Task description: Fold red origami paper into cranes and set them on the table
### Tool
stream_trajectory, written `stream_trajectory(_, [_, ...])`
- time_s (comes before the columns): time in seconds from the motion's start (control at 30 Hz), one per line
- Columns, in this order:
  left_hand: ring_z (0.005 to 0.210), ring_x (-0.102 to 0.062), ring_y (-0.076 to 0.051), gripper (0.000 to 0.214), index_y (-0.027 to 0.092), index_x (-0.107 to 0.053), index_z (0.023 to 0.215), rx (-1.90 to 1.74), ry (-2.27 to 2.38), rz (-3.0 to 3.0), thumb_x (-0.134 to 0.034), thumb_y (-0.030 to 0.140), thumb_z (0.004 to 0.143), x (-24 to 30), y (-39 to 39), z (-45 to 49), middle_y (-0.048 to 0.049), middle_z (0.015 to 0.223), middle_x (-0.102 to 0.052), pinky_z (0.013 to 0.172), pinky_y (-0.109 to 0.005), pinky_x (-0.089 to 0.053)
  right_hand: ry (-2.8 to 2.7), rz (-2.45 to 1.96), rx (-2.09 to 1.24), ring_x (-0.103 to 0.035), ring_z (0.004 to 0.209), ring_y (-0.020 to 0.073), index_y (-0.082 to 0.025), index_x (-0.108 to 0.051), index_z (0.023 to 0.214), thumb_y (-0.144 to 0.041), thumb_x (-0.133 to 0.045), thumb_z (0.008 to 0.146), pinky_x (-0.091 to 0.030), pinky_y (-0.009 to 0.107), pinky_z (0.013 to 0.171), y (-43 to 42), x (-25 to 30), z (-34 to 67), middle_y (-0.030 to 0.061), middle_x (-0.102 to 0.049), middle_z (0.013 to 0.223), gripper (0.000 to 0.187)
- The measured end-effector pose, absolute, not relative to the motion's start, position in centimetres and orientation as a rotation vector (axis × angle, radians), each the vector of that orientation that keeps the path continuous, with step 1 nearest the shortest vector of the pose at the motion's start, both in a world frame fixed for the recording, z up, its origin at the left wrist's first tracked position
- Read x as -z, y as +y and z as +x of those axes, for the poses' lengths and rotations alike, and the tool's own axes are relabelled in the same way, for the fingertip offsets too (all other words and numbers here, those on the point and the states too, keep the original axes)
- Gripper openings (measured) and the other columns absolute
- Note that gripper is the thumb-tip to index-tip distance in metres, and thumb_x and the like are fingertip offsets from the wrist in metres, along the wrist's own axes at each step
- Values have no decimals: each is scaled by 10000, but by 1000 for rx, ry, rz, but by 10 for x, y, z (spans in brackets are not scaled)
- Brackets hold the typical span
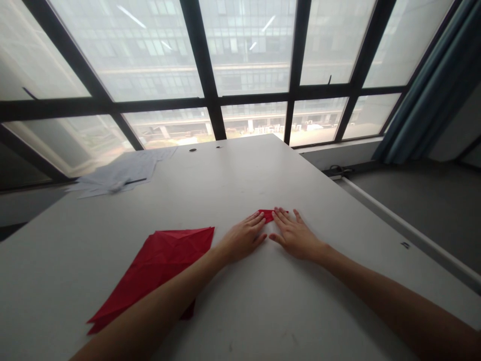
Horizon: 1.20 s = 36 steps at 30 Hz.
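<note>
A small folded piece of red paper [267, 215] lies on the white table, partly covered by my fingers. My left hand [243, 237] rests flat with its fingertips on the paper's left side. From the other side, my right hand [295, 233] presses on it with fingers stretched and a little spread. Both thumbs point toward each other just below the paper, on the tabletop. Larger red paper sheets [158, 260], creased and overlapping, lie to the left, with my left forearm across their lower edge.
White paper sheets [116, 173] with a dark pen-like stick [135, 181] lie at the table's far left. The white table [233, 180] reaches toward framed windows [248, 60]. A blue curtain [424, 95] hangs at the right, and a small dark mark [405, 245] shows near the table's right edge.
</note>
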<state>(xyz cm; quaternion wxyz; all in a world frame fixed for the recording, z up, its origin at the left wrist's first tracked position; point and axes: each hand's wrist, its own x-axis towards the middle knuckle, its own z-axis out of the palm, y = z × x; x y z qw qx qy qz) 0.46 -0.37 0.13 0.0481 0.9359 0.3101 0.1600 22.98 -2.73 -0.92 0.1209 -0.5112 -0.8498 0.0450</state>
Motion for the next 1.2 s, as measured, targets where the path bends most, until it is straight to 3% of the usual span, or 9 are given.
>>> stream_trajectory(0.13, [1456,-335,-250,491,137,-447,1453,-492,955,2848,-436,350,1010,0,-2,4,-142,1512,-450,1187,-426,-349,-2403,-1689,-100,-197,1498,312,-92,-306,1531,-672,-222,970,-93,615,1187,-16,12,250,198,-238,1597,812])
stream_trajectory(0.3, [1444,-362,-222,463,171,-474,1439,-524,947,2812,-420,355,1018,0,0,4,-102,1509,-465,1189,-400,-346,-2267,-1804,-48,-268,1473,328,-89,-374,1496,-553,-289,1012,-126,648,1163,-12,13,259,214,-332,1561,676])
stream_trajectory(0.4, [1415,-413,-201,420,212,-528,1399,-570,946,2767,-409,355,1022,0,3,4,-62,1464,-527,1186,-379,-354,-2154,-1775,-22,-325,1450,311,-79,-404,1476,-384,-321,1028,-195,600,1166,-12,11,254,201,-407,1526,548])
stream_trajectory(0.5, [1372,-469,-184,380,235,-567,1357,-601,925,2742,-428,328,1016,0,5,4,-47,1414,-577,1175,-356,-369,-2210,-1560,-78,-371,1431,259,-135,-463,1449,-257,-358,1002,-270,497,1170,-12,7,249,145,-449,1515,475])
stream_trajectory(0.7, [1379,-416,-249,304,250,-631,1253,-626,1051,2859,-495,242,982,-9,0,6,-67,1405,-547,1172,-475,-327,-2400,-1227,-137,-521,1288,257,-211,-626,1291,-287,-494,975,-380,445,1094,-21,0,240,109,-608,1366,351])
stream_trajectory(0.8, [1267,-482,-279,293,239,-645,1236,-637,1192,2884,-521,286,976,-14,-5,8,-109,1276,-585,1105,-503,-381,-2402,-1227,-93,-566,1161,258,-234,-662,1230,-325,-522,973,-426,431,1011,-28,-7,236,101,-661,1241,306])
stream_trajectory(0.93, [1180,-533,-257,356,219,-606,1297,-583,1185,2881,-465,370,1007,-17,-5,7,-100,1182,-621,1118,-496,-349,-2383,-1192,-111,-523,1195,263,-243,-681,1203,-365,-504,986,-396,436,1021,-34,-13,231,102,-614,1296,306])
stream_trajectory(1.1, [1316,-466,-240,400,244,-543,1357,-549,1117,2821,-364,409,1040,-15,-3,6,-66,1344,-598,1181,-497,-245,-2402,-1074,-285,-579,1125,216,-275,-723,1066,-329,-454,1017,-311,463,1083,-35,-14,230,46,-684,1190,279])
stream_trajectory(1.2, [1377,-418,-236,392,274,-561,1340,-535,1089,2780,-336,405,1046,-12,-2,6,-40,1402,-569,1178,-486,-260,-2394,-951,-376,-610,1079,200,-264,-694,1116,-318,-439,1027,-313,459,1088,-34,-14,231,34,-722,1115,276])
